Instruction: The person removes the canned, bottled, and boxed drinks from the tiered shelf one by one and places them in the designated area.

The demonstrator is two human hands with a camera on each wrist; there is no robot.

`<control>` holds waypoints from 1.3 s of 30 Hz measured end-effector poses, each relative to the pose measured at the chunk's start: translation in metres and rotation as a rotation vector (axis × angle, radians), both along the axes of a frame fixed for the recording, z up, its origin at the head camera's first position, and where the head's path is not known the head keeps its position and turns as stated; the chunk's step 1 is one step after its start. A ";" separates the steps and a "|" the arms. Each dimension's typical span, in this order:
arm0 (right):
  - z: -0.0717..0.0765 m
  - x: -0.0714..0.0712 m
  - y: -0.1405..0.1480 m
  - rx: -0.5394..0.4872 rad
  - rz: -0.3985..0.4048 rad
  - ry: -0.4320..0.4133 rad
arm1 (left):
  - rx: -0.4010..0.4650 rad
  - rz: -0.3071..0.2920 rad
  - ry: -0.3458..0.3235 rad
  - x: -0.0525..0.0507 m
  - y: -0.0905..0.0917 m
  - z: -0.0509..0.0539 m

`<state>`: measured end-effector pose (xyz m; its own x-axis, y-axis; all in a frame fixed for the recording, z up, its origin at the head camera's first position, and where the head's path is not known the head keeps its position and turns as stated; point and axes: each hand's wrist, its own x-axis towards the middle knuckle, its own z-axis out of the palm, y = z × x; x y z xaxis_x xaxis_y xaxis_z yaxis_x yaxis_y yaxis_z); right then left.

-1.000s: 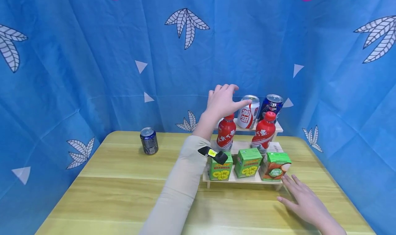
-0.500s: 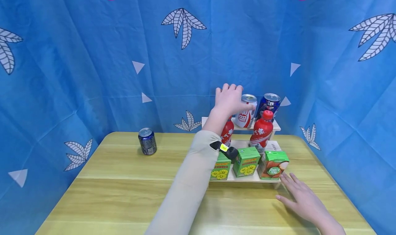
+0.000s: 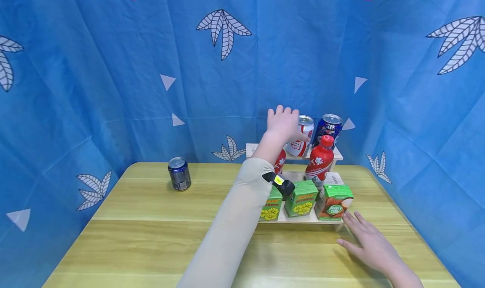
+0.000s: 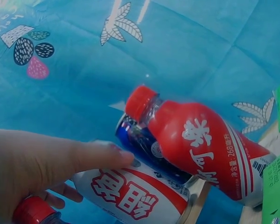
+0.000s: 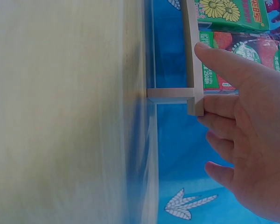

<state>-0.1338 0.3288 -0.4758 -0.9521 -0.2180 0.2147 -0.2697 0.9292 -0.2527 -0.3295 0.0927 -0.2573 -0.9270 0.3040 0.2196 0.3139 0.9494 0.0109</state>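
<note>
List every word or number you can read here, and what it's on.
"净含量: 268毫升" on the red bottle on the right.
"250" on the red-and-green carton.
Large stylised characters on that bottle and the white can: I can't read them for certain.
Too small or blurred: any lettering on the flower cartons, blue cans, yellow tag and curtain.

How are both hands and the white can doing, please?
Left hand at white can, grip unclear. Right hand near front corner of shelf. White can upright, top tier. Red bottles in front, one tier below.
</note>
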 end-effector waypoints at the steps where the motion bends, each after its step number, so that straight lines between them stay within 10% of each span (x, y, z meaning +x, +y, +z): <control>1: 0.000 0.000 0.000 0.001 0.001 0.004 | -0.007 0.001 -0.002 0.000 0.001 0.000; 39: 0.002 0.002 -0.002 0.017 0.008 0.036 | -0.020 -0.050 0.060 -0.008 -0.012 0.010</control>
<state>-0.1317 0.3271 -0.4742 -0.9420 -0.2298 0.2448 -0.2860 0.9310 -0.2269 -0.3371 0.0812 -0.2477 -0.8957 0.3546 0.2681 0.3606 0.9323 -0.0283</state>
